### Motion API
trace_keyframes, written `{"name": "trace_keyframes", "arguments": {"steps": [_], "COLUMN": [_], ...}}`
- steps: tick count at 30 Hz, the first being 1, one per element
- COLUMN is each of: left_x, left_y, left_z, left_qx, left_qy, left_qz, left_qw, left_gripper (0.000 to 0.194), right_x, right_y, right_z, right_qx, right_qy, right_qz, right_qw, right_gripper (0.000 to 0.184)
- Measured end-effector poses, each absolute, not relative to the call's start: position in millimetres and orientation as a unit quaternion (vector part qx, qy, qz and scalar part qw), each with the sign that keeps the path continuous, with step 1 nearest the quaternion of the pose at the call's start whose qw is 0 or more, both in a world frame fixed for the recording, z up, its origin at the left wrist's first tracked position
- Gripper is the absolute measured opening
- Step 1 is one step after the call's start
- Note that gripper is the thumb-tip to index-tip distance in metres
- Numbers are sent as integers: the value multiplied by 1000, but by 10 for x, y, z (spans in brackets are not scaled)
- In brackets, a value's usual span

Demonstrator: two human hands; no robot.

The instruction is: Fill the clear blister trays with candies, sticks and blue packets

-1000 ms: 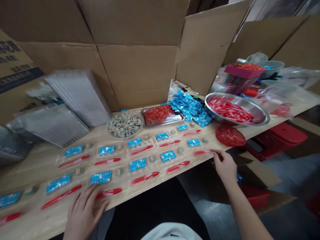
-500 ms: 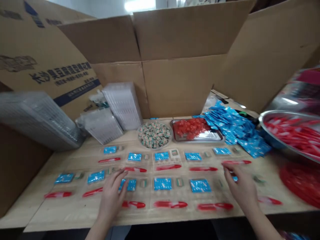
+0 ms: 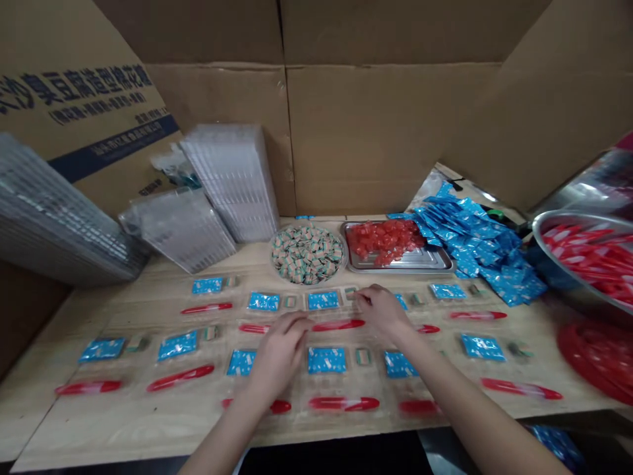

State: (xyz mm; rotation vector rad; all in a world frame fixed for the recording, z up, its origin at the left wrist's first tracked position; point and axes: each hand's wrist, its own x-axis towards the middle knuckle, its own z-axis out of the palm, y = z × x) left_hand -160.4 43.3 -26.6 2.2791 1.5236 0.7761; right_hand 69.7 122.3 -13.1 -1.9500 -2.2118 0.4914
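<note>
My left hand (image 3: 279,349) is over the middle of the table, fingers bent together at the left edge of a clear shallow tray. That tray holds a blue printed sachet (image 3: 323,301), a slim red plastic piece (image 3: 339,325) and a small wrapped square (image 3: 351,293). My right hand (image 3: 383,309) reaches across to the same tray, its fingertips drawn together beside the square. What either hand pinches is too small or blurred to make out. Similar clear trays lie around in two rows, each with a blue sachet (image 3: 326,360), a wrapped square (image 3: 362,357) and a red piece (image 3: 344,403).
Behind the rows stand a round dish of wrapped squares (image 3: 307,254), a metal tray (image 3: 410,264) with red packets (image 3: 383,241), and a blue sachet pile (image 3: 465,231). A metal bowl (image 3: 537,241) of red pieces is right. Clear tray stacks (image 3: 235,178) and cardboard walls (image 3: 370,125) surround the table.
My right hand has moved left from the right-hand trays to the middle back tray. My left hand has shifted right towards it. The view has tilted downward.
</note>
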Motion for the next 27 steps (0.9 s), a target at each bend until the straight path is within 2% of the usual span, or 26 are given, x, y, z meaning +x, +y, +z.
{"name": "trace_keyframes", "arguments": {"steps": [6, 13, 15, 18, 20, 24, 27], "left_x": [-1370, -1356, -1368, -1615, -2002, -3083, -3798], "left_y": [596, 536, 521, 687, 946, 1562, 1841], "left_z": [-272, -315, -301, -210, -47, 464, 740], "left_qx": [836, 828, 822, 804, 774, 658, 575], "left_qy": [498, 504, 501, 512, 553, 675, 748], "left_qz": [166, 166, 186, 239, 281, 331, 324], "left_qw": [159, 181, 196, 186, 127, -43, -73], "left_gripper": [26, 26, 27, 26, 20, 18, 19], "right_x": [562, 509, 552, 708, 841, 1037, 1100], "right_y": [1218, 1190, 1186, 1218, 1256, 1278, 1243], "right_z": [-117, -173, -201, -253, -281, -312, -398], "right_qx": [-689, -679, -672, -657, -624, -571, -554], "right_qy": [-722, -733, -738, -736, -747, -758, -750], "right_qz": [72, 23, 22, 33, 70, 146, 159], "right_qw": [10, 28, 63, 160, 219, 281, 324], "right_gripper": [32, 33, 31, 28, 27, 28, 27]}}
